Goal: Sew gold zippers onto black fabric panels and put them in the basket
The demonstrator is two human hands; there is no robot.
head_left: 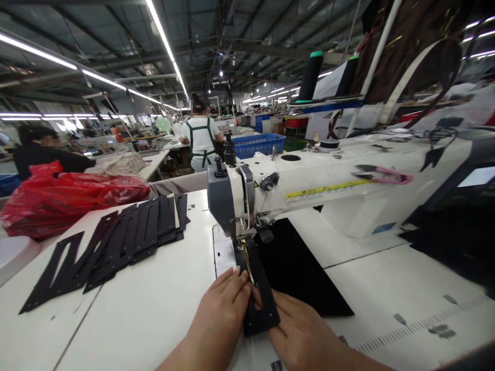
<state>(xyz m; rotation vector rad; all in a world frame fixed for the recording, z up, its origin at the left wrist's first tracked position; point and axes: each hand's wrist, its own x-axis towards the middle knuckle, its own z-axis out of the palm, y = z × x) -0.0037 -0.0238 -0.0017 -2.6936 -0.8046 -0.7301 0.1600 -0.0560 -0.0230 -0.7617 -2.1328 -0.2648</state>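
Note:
Under the presser foot of a white sewing machine (266, 180) lies a black slotted panel (263, 288), with a zipper with gold teeth (247, 263) showing in its long slot. My left hand (226, 309) is closed on the panel's left edge, its fingers together and their tips at the zipper. Along the opposite edge, my right hand (297, 324) grips the panel near its front end; some of its fingers are hidden beneath. A larger black sheet (301, 268) lies flat just right of the panel.
A fanned row of black slotted panels (141, 232) lies left on the white table (127, 314). Behind it is a red plastic bag (77, 198). Pink-handled thread snips (386, 174) rest on the machine arm. A blue crate (255, 146) and a person in an apron (201, 136) are beyond.

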